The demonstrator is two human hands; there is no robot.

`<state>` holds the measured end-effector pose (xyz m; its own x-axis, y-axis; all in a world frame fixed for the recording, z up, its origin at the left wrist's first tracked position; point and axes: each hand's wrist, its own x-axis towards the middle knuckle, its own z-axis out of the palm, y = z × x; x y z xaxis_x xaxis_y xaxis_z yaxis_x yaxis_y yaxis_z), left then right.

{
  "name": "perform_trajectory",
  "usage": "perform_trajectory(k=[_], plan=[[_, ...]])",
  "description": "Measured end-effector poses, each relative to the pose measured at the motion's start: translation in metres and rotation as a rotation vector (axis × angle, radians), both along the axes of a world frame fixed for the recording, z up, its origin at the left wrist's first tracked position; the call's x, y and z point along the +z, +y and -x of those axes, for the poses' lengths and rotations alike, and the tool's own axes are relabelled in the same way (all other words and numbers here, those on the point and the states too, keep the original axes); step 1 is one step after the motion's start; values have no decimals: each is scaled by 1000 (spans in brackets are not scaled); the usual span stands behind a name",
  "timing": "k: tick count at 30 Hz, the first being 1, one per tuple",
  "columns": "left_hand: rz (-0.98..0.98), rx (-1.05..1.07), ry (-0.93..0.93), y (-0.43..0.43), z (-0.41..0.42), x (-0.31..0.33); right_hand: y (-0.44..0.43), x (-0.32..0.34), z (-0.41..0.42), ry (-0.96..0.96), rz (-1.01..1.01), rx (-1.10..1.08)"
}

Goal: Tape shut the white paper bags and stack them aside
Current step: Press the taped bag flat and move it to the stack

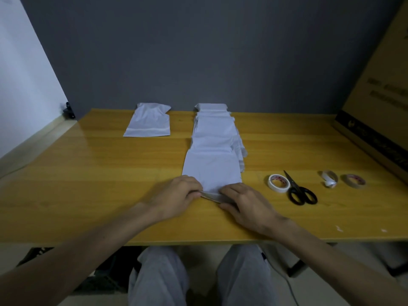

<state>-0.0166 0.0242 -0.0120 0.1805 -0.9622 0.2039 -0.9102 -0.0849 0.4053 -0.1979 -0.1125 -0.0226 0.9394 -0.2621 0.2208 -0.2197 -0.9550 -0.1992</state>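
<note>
"Both hands were down at the near end of the nearest white paper bag (212, 168), weren't they; left hand (178, 195) and right hand (245, 202) side by side, each pinching the folded flap (213, 196) between fingers and thumb?"

"So it looked; the flap lay crosswise between them, raised a little off the counter (88, 173); the bag's long axis ran straight away from the person, on top of a row of overlapping bags (212, 129) reaching to the far edge."

"And the tape?"

"Off to the right; a white tape roll (279, 183) sat near the right hand, with a blade of the black scissors (301, 193) seemingly across its rim; a further tape roll (355, 180) lay beyond; the left hand was well apart from all of it."

"Then the right hand was the one to reach, I'd judge; the left could hold the fold down."

"Likely; the finished pile lay the other way; one taped bag (148, 122), a strip across its near end, rested far left, beyond the left hand; stacking would go forward and leftward."
</note>
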Motion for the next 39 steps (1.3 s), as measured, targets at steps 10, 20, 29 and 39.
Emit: perform_trajectory(k=[10, 20, 29, 39], plan=[[-67, -27, 168, 4, 15, 8, 6, 6, 12, 14, 67, 7], [-37, 29, 244, 12, 30, 17, 9, 0, 16, -23, 126, 63], [121, 88, 178, 12, 17, 6, -3, 5, 15, -114, -163, -70], [80, 99, 133, 5, 2, -13, -6, -1, 0, -36, -76, -136]])
